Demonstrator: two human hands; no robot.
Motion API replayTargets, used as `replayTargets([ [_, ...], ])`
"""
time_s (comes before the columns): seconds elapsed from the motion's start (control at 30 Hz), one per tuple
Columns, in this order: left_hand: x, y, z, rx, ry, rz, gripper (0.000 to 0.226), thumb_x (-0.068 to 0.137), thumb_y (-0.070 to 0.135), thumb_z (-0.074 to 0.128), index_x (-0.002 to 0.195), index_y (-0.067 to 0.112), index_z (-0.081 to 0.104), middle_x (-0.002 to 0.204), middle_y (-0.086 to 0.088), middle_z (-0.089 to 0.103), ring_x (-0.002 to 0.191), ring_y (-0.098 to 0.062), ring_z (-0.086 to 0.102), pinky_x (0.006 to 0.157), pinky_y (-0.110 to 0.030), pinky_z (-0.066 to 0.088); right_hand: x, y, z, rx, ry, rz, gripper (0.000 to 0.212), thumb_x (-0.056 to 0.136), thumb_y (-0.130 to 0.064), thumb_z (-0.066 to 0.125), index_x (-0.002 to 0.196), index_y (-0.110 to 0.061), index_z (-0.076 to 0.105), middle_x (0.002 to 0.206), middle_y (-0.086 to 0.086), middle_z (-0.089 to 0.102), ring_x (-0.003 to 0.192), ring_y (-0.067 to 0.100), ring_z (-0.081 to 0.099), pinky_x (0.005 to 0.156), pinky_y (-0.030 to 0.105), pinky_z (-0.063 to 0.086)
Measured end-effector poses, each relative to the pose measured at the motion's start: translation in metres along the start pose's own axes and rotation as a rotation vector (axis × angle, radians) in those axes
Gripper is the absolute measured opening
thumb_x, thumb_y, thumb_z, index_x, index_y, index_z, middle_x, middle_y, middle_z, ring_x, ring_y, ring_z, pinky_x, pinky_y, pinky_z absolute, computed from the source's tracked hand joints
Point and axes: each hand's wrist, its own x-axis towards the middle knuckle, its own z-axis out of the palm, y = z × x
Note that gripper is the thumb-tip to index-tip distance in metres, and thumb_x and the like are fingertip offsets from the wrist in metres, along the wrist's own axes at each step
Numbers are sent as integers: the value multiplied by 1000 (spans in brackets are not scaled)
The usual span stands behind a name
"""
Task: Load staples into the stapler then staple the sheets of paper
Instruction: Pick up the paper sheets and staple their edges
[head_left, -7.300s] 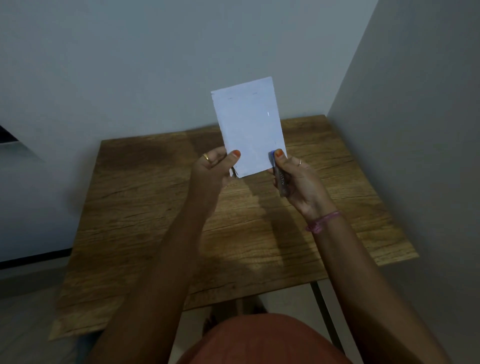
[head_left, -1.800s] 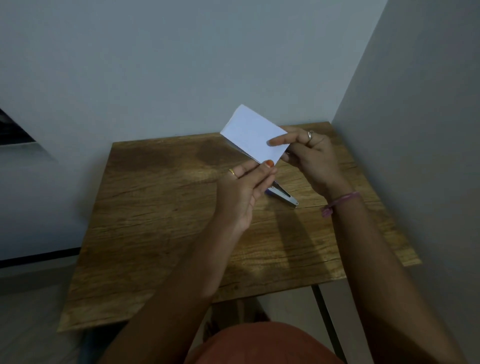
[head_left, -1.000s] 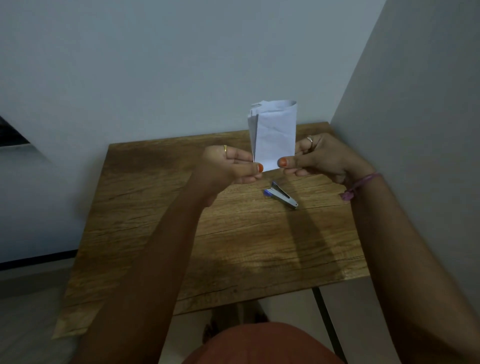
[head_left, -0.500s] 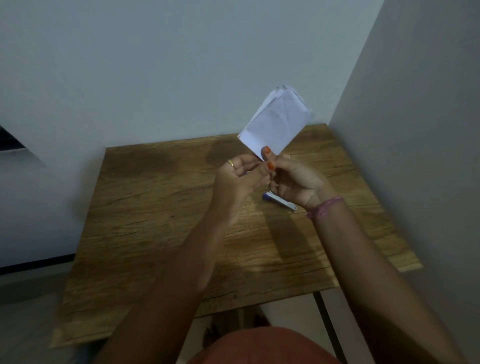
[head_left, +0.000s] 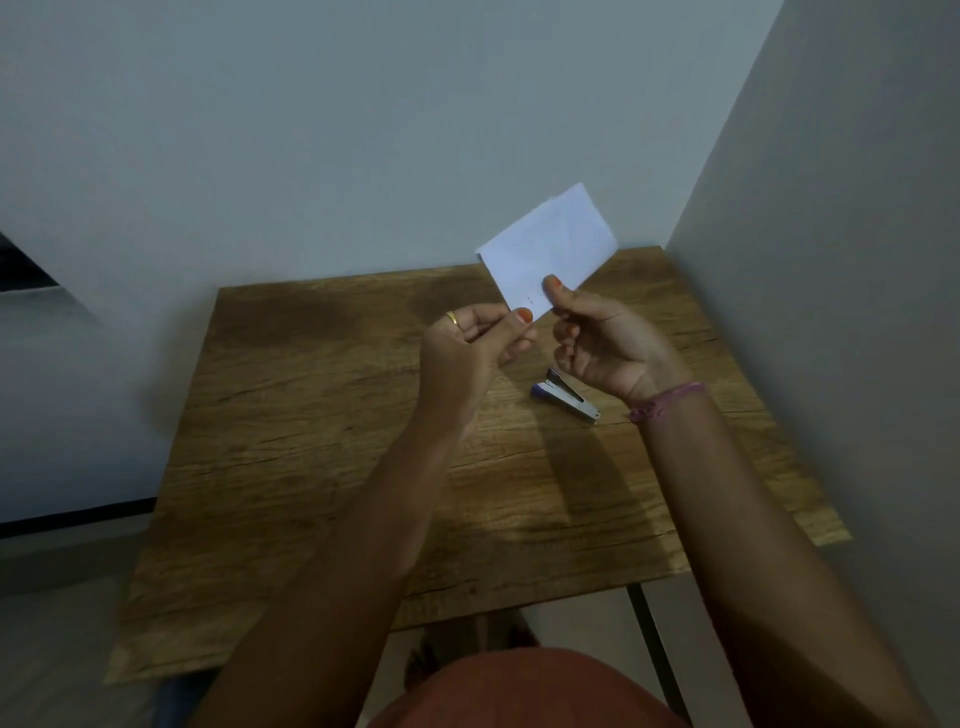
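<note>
Change: half a second back the sheets of paper (head_left: 548, 249) stood fanned and steep; now flattened, tilted up toward the right wall, sheets closed together.
Right hand (head_left: 605, 345): thumb pinches the paper's lower edge against the fingers.
Left hand (head_left: 475, 345): thumb and fingers pinch the paper's lower left corner; gold ring (head_left: 453, 318) on one finger.
Stapler (head_left: 566, 401): lying on the table (head_left: 311, 426) as before, under the right wrist, untouched.
Surface: wood-grain top, dark metal leg at near right.
Room: corner of plain pale walls (head_left: 363, 130); dim light.
</note>
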Motion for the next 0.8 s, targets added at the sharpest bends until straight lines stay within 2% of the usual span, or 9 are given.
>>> replayTargets([
  [0.2,-4,-7,-2,43,32,-9,7,81,5,74,87,6,71,79,-10,76,75,-22,74,67,-25,58,8,-17,-19,58,129,-69,10,76,-25,72,81,-26,62,56,-13,44,45,1,38,53,16,23],
  [0.3,-6,-8,-10,36,62,-18,3,81,6,74,82,9,73,77,-9,76,74,-20,74,67,-23,57,13,-24,-38,172,214,-121,2,79,-28,68,81,-28,68,56,-12,42,45,1,38,51,16,23],
  [0.37,-6,-8,-23,8,109,-36,10,80,5,73,74,13,75,76,-8,76,73,-18,74,67,-22,57,14,-30,-60,136,294,-148,7,87,-29,61,84,-29,67,55,-11,41,44,1,37,53,18,19],
  [0.5,-5,-7,-43,-75,183,-99,20,80,3,74,65,16,74,77,-4,76,70,-13,72,66,-20,56,19,-13,-90,-114,388,-78,11,94,-22,54,93,-26,64,50,-13,46,41,0,40,51,18,21],
  [0.57,-6,-7,-44,-109,202,-123,17,79,3,73,67,14,73,79,-4,76,70,-13,72,66,-20,55,21,15,-98,-283,467,-22,9,93,-19,57,93,-18,66,59,-12,53,46,0,43,50,15,30],
  [0.63,-8,-8,-43,-130,203,-141,18,79,2,73,67,14,73,80,-4,76,71,-15,72,65,-21,56,25,49,-99,-441,523,0,11,92,-16,60,83,-12,65,76,-5,61,55,2,49,54,14,39],
  [0.7,-9,-9,-42,-149,195,-160,16,80,1,71,69,13,71,79,-4,76,71,-15,73,64,-21,56,33,69,-82,-700,455,-76,5,84,-20,70,88,-20,67,82,-11,62,65,2,58,60,13,45],
  [0.77,-10,-10,-40,-161,186,-178,13,82,0,69,73,10,68,78,-4,75,70,-15,72,64,-22,56,43,88,-67,-1043,378,-99,33,76,-30,78,106,-23,64,96,-12,60,85,3,58,74,20,48],
  [0.8,-10,-10,-39,-160,184,-186,12,82,0,68,74,9,67,78,-4,75,71,-15,72,64,-23,56,47,92,-59,-1222,402,-112,44,75,-33,78,115,-20,63,108,-5,59,97,11,57,83,26,48],
])
